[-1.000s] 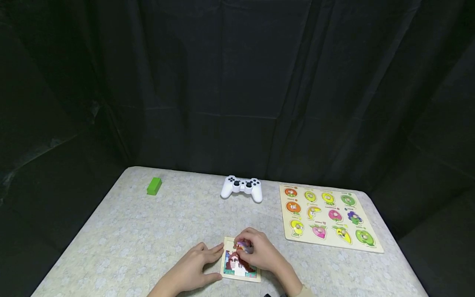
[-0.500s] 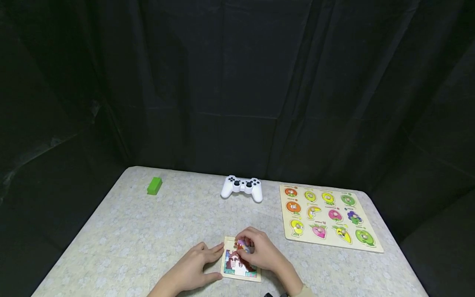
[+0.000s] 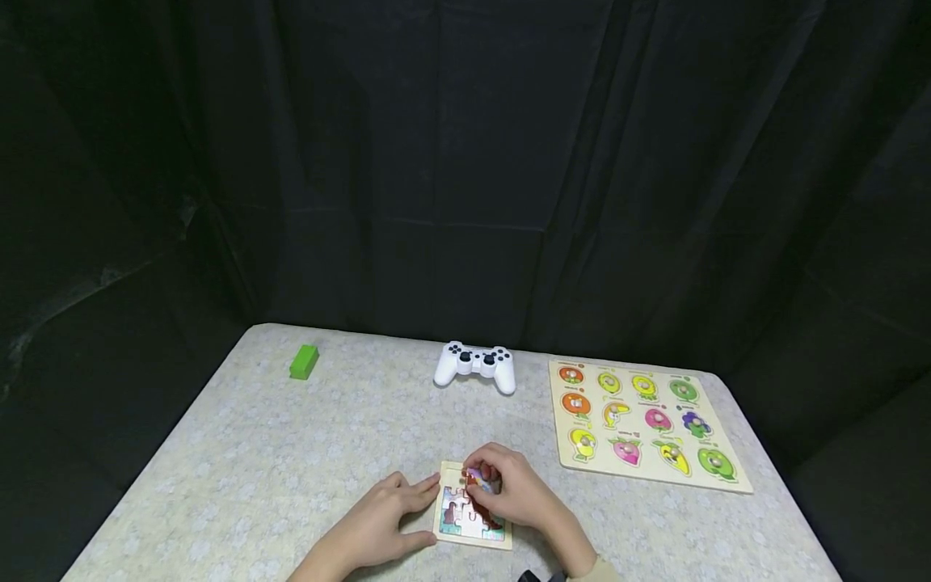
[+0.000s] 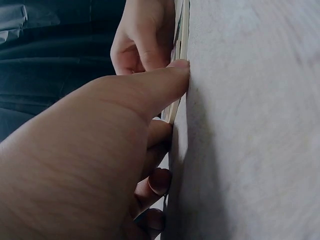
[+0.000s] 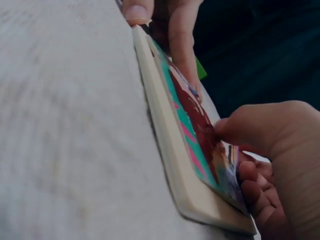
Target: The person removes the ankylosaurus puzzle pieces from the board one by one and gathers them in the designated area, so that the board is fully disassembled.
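Note:
A small wooden jigsaw puzzle (image 3: 461, 529) with a pale frame lies near the front of the table. Its picture shows red-brown hair over teal ground, and the upper left of the tray is bare wood. My left hand (image 3: 385, 517) steadies the frame, fingertips and thumb against its left edge. Over the puzzle's upper right, my right hand (image 3: 516, 489) pinches a colourful puzzle piece (image 3: 476, 477) between thumb and fingers, partly hidden by them. In the right wrist view, the right thumb (image 5: 230, 127) reaches the picture surface, close over the puzzle frame (image 5: 170, 165).
A white game controller (image 3: 475, 365) lies at the back middle. A wooden fruit peg board (image 3: 633, 469) covers the right side of the table. At the back left is a green block (image 3: 304, 362). A black curtain (image 3: 436, 202) hangs behind the table.
My right hand shifts the puzzle piece slightly to the right at the puzzle's upper part. My left hand stays at the frame's left edge.

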The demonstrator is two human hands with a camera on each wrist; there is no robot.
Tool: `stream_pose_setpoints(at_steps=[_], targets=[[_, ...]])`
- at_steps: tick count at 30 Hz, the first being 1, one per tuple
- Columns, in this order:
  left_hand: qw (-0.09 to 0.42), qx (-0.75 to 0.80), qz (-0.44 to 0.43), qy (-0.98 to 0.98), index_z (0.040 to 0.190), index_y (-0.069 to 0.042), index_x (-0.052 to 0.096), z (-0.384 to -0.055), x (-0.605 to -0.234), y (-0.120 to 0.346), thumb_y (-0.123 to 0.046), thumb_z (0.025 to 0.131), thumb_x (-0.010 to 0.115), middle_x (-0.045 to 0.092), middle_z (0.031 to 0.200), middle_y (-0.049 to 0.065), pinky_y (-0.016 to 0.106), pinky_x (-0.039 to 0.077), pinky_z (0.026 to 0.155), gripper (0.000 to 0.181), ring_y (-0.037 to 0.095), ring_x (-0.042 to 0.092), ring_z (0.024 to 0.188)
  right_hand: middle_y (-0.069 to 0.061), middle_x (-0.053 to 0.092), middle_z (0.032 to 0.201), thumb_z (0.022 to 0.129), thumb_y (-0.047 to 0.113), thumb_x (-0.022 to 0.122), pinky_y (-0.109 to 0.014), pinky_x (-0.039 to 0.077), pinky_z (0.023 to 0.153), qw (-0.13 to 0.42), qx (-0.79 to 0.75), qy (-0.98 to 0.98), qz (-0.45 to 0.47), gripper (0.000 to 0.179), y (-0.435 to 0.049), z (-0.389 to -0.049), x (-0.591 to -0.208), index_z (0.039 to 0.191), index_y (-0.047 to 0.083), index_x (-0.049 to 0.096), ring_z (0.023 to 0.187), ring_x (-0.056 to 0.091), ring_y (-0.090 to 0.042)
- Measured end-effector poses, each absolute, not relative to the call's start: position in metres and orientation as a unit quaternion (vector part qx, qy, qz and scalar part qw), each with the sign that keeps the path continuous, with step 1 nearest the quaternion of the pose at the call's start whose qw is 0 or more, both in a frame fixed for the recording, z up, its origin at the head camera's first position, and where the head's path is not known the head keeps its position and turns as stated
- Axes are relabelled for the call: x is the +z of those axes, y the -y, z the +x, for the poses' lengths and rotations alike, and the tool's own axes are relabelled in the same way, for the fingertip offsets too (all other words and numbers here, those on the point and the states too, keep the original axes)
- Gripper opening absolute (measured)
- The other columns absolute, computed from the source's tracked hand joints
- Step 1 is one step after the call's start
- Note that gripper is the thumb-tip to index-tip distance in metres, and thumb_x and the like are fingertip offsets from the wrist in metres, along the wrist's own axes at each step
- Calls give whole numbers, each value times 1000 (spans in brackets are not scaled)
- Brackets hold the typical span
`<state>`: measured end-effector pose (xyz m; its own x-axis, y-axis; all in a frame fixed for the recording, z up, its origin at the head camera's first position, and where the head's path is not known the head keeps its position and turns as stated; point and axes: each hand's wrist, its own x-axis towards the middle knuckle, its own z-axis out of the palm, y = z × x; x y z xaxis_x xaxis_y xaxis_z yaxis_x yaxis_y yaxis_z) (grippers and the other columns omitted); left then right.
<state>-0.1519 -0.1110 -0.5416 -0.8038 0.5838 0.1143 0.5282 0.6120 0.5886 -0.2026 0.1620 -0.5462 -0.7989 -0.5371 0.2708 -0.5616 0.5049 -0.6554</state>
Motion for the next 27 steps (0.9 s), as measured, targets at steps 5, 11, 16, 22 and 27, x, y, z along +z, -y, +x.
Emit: stream_pose_setpoints(at_steps=[5, 11, 16, 22, 27], targets=[[41, 313, 313, -896, 148, -11, 63, -152, -542, 111, -45, 91, 82, 55, 157, -2, 14, 36, 66, 68, -2, 38, 81, 9, 63, 88, 89, 14, 86, -22, 48, 69, 14, 388, 866, 315, 24, -163, -204, -547, 110, 16, 76, 77, 53, -3], [43, 313, 312, -896, 148, -11, 63, -151, -541, 112, -45, 91, 83, 55, 157, -2, 14, 36, 67, 69, -2, 38, 81, 9, 62, 87, 90, 18, 87, -21, 46, 66, 3, 395, 868, 302, 22, -161, -203, -547, 109, 16, 78, 74, 51, -3], [44, 313, 313, -896, 148, -11, 63, -151, -541, 112, -44, 91, 82, 55, 157, -2, 14, 36, 66, 68, -2, 37, 80, 8, 66, 92, 92, 20, 85, -22, 46, 67, -4, 391, 868, 305, 19, -162, -203, -545, 109, 16, 78, 75, 53, -4], [41, 310, 314, -896, 148, -11, 63, -151, -541, 111, -44, 91, 83, 55, 157, -3, 14, 36, 67, 68, -2, 37, 80, 7, 68, 97, 95, 23, 82, -24, 49, 69, -8, 380, 871, 311, 18, -163, -203, -541, 111, 16, 78, 78, 55, -4], [49, 317, 311, -895, 148, -12, 62, -152, -542, 112, -45, 91, 82, 54, 157, -3, 15, 36, 65, 69, -1, 37, 78, 8, 69, 101, 93, 27, 85, -24, 49, 73, -18, 347, 887, 303, 23, -163, -201, -537, 113, 17, 78, 82, 55, -3]])
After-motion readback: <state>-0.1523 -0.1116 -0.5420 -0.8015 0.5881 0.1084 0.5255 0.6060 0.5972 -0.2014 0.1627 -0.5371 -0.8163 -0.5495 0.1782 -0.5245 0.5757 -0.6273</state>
